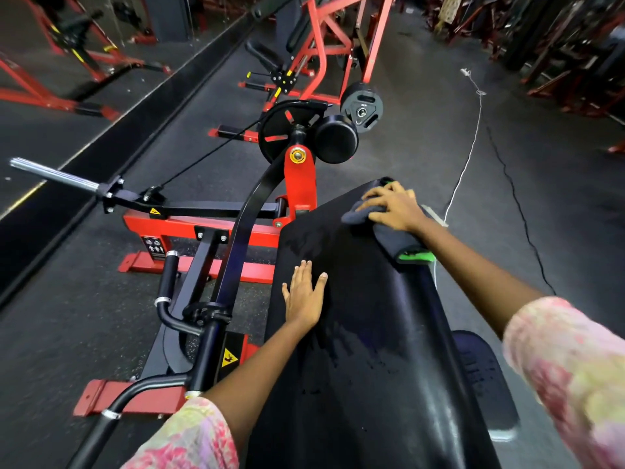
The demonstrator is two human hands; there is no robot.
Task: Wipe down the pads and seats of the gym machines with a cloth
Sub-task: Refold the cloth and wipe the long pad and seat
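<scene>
Two bare hands on the long black vinyl pad of a red-and-black steel gym machine. Left hand lies flat on the pad's left side, fingers straight and slightly spread, holding nothing. Right hand presses down on a dark grey cloth with a green edge at the pad's far right end; fingers spread over the bunched cloth, lightly bent, not clearly gripping it. Cloth drapes over the pad's right edge, green hem hanging just below the wrist. Pad surface shows wet-looking streaks between the two hands and nearer the camera. Both forearms wear pink-and-yellow floral sleeves.

Beyond the pad: black cylindrical roller pad on the machine's pivot, black weight plate just behind it, chrome plate-loading bar sticking out left. White cord runs along the dark rubber floor to the right. More red frames further back.
</scene>
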